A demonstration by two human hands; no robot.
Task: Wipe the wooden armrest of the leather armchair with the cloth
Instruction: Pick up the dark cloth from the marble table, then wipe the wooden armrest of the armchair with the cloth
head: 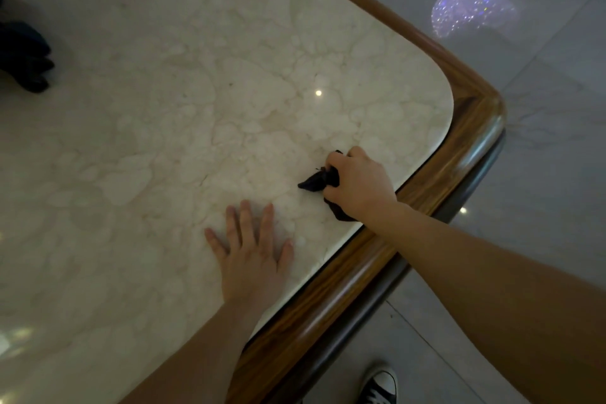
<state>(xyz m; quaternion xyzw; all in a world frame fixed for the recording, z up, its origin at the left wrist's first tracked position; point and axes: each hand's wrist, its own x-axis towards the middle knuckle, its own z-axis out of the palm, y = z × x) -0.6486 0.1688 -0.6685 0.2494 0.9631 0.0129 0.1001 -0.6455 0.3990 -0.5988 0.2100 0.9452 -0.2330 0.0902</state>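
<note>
1. Your right hand (357, 182) is clenching the dark cloth (319, 181) on the marble bench (196, 92), near its wooden rim (452, 164).
2. Your left hand (251, 256) is lying flat and released, just beside it.

The table top (196, 108) looks like polished cream marble, glossy with light spots. Its rim (436, 180) is varnished brown wood. The cloth (319, 181) is dark, matt fabric. The floor (541, 174) tiles shine.
</note>
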